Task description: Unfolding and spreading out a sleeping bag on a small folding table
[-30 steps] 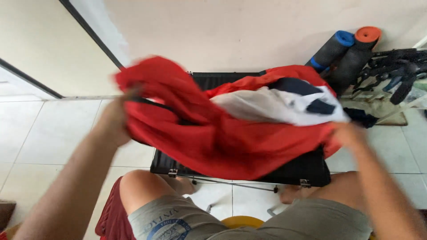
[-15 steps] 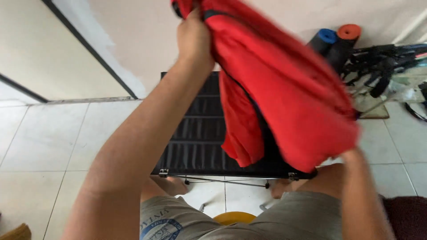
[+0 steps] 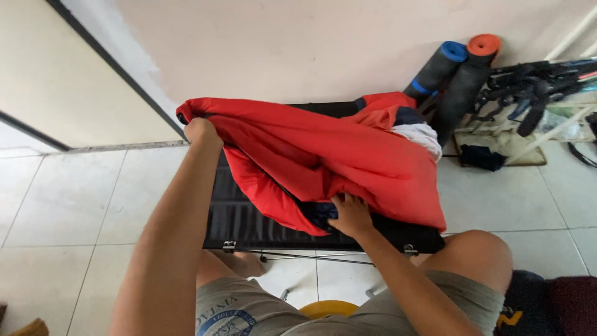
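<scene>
The red jacket (image 3: 323,158) lies spread over the black folding table (image 3: 249,218). Your left hand (image 3: 202,132) pinches its edge, lifted above the table's far left corner. Your right hand (image 3: 350,214) grips its lower hem near the table's front edge. Two rolled mats (image 3: 457,78) lean against the wall behind the table

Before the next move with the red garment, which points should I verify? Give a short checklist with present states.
1. Left hand grips the red garment at its far-left edge: ok.
2. Right hand is on the garment's near edge: ok; firmness of grip: cannot tell.
3. Garment lies over the black folding table: ok.
4. Garment spread flat: not ok, bunched.
5. Clear of the rolled mats: cannot tell.
</scene>
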